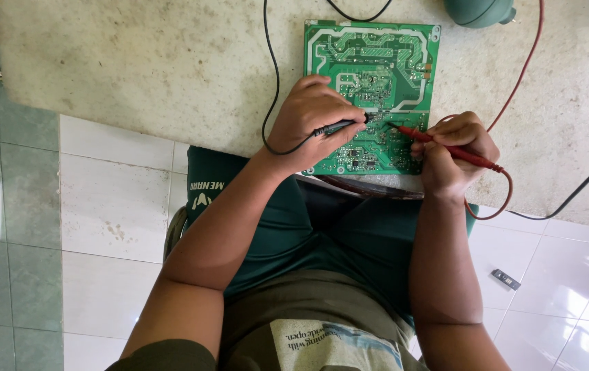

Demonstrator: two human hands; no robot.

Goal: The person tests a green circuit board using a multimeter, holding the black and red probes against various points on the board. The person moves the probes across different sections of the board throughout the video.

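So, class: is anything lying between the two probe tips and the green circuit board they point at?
Nothing visible does. The left hand holds the black probe and the right hand the red probe; both tips meet the circuit board directly.

Under my hands, a glossy green circuit board (371,75) flecked with shiny solder lies on a rough, stained stone-like tabletop (136,62). I hold matt plastic probes, black (338,126) and red (446,145). Below, glossy floor tiles (569,275) gleam.
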